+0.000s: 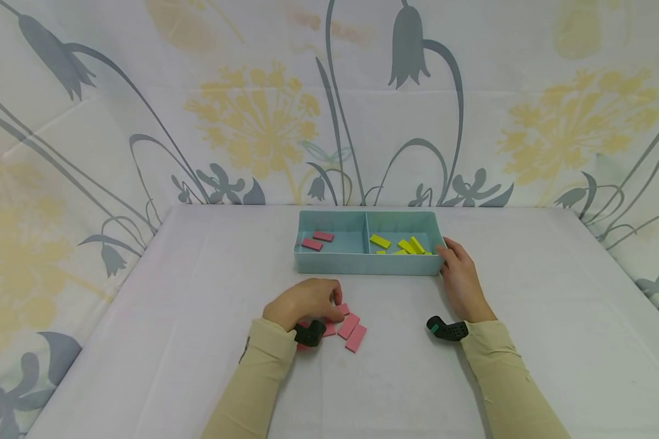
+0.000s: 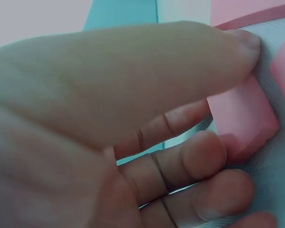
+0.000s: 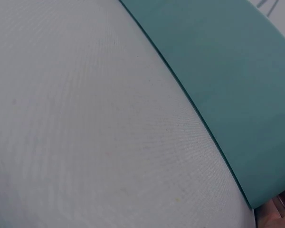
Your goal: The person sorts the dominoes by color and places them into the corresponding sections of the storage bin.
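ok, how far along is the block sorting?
Looks done: yellow blocks right of the box's divider, two pink blocks left of it. In hand: left hand seems to pinch a pink block; right hand holds the box. Remaining: loose pink blocks on the table.

Left sleeve [image 1: 252, 384] and right sleeve [image 1: 513, 381] are long, light khaki cloth, creased; a dark mark [image 1: 244, 351] shows by the left cuff [image 1: 274, 334]. Left wrist unit [image 1: 310, 333] is black. Right wrist unit [image 1: 449, 330] is black, bent, green-marked and dotted

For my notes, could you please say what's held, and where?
The right hand holds the box by its right end; whether the left hand pinches a pink block is unclear.
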A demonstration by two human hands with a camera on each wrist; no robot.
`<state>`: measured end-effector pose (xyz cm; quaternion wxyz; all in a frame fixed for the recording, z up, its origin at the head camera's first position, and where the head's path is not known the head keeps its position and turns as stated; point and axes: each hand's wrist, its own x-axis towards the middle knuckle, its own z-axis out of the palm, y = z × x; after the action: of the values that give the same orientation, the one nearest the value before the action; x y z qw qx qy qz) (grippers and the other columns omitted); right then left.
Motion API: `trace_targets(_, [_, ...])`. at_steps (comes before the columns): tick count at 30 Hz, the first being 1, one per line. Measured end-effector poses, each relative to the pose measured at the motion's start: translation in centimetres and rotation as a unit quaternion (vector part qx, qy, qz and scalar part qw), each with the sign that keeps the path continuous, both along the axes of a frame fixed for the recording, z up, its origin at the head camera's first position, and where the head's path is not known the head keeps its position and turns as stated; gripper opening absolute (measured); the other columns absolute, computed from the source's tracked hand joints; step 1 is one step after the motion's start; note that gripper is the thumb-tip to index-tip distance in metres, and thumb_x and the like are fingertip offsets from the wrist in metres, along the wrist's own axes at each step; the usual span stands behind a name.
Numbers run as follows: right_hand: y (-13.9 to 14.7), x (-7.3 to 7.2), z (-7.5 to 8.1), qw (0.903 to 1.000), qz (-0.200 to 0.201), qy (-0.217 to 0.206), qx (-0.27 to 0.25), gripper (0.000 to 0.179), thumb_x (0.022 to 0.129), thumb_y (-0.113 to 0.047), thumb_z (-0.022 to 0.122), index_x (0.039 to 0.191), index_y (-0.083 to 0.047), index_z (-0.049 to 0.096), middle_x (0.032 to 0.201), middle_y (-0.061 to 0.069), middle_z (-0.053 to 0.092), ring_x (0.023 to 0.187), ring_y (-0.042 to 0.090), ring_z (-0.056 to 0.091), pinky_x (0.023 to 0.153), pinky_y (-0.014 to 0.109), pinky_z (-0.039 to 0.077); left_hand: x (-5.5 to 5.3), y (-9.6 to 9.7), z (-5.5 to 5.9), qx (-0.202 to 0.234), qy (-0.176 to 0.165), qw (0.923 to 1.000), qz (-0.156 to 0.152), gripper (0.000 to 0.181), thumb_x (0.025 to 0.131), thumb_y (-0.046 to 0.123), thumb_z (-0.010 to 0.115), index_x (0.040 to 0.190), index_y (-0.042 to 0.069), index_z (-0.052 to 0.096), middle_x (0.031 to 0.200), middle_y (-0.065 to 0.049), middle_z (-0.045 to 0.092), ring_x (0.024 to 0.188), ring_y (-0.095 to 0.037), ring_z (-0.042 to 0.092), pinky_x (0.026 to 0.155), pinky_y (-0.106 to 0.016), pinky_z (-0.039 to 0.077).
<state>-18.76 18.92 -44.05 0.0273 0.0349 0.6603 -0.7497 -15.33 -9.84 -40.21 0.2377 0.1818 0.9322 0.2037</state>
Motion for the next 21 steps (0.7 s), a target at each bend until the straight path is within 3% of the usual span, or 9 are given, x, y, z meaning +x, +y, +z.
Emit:
trace_targets(9, [0.02, -0.02, -0.05, 1.0, 0.0, 0.001, -0.004, 0.06, 0.094, -0.033, 0.042, 0.141, -0.006, 0.017, 0.146, 0.008, 0.012, 0.131, 0.017, 0.018, 0.106, 0.032, 0.017, -0.2, -0.58, -0.02, 0.046, -0.016, 0.9988, 0.006, 0.018, 0.081, 0.032, 0.062, 0.086, 0.017, 0.055, 0.076, 0.004, 0.055, 0.073, -0.012, 0.05, 0.062, -0.027, 0.041])
trace_targets(21, [0.05, -0.07, -0.14, 1.0, 0.001, -0.001, 0.001, 0.061, 0.094, -0.034, 0.042, 0.142, -0.006, 0.016, 0.147, 0.007, 0.011, 0.131, 0.017, 0.017, 0.106, 0.033, 0.017, -0.57, -0.71, -0.4, 0.059, -0.02, 0.9974, 0.035, 0.022, 0.083, 0.035, 0.059, 0.091, 0.014, 0.057, 0.076, 0.002, 0.054, 0.071, -0.013, 0.05, 0.062, -0.027, 0.041])
